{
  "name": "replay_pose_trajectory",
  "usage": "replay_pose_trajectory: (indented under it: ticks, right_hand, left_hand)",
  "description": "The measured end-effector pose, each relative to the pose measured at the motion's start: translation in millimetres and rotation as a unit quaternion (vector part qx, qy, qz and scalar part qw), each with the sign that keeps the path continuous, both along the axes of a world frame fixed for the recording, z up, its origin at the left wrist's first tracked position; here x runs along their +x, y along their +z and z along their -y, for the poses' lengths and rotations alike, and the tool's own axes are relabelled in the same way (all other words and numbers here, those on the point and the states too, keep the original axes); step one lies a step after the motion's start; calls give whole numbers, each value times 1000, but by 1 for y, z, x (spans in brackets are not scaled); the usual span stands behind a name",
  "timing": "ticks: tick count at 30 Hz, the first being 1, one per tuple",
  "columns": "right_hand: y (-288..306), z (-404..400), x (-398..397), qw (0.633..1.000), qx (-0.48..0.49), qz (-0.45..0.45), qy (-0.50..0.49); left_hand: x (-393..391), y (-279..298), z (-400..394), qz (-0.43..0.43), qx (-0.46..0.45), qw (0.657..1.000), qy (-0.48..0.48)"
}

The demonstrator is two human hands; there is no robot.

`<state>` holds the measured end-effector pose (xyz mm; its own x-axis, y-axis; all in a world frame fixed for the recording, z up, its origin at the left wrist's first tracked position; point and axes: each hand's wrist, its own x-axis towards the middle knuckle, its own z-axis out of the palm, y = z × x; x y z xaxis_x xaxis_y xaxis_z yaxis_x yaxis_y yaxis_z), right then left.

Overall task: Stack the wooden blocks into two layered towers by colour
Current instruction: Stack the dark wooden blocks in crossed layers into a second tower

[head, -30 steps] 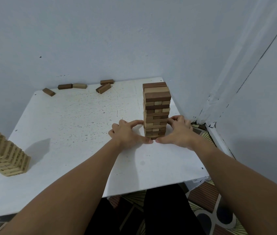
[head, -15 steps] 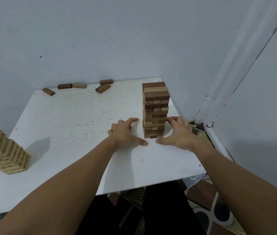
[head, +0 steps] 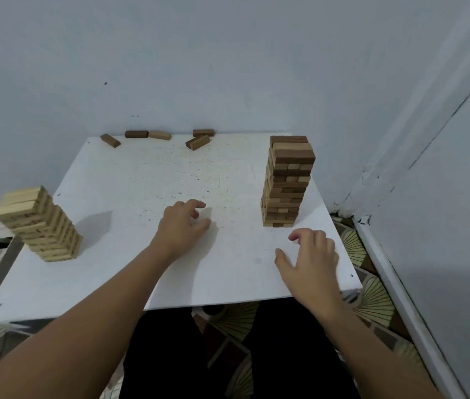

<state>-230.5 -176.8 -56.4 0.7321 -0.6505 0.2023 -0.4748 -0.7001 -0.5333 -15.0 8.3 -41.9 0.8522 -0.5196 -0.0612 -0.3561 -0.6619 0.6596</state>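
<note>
a tall tower of mixed dark and light blocks (head: pixel 285 182) is seen standing upright near the right edge of the white bench (head: pixel 141 182), toward the far right corner; its layers are crossed and dark blocks lie on top. a shorter tower of pale blocks (head: pixel 40 226) is set at the left edge, and it looks tilted in the wide lens. five loose blocks (head: pixel 156 136), dark and light, are scattered along the far edge against the wall. the left hand (head: pixel 183 226) is held over the middle of the bench with fingers loosely curled and nothing gripped. the right hand (head: pixel 311 254) is held just in front of the mixed tower, apart from it, fingers relaxed and spread. broad open bench is left between the two towers. the right hand is blurred, and the left margin beyond the pale tower is hard to make out.
</note>
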Motion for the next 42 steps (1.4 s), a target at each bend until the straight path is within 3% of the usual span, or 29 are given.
replay_pose_trajectory:
  ticks: [6,12,25,36,42]
  right_hand:
    - [13,-51,49,978,44,-27,200]
    - [27,-69,124,965,55,-91,238]
    - [17,-43,247,976,71,-82,187]
    - [15,-14,344,990,45,-84,103]
    - [4,-4,372,991,16,-117,62]
  left_hand:
    - [6,4,-26,82,86,992,32]
    - [30,16,-39,101,114,987,51]
    - [117,9,-15,70,108,987,95]
    - [204,2,38,80,167,982,24]
    - [205,-25,46,202,188,960,49]
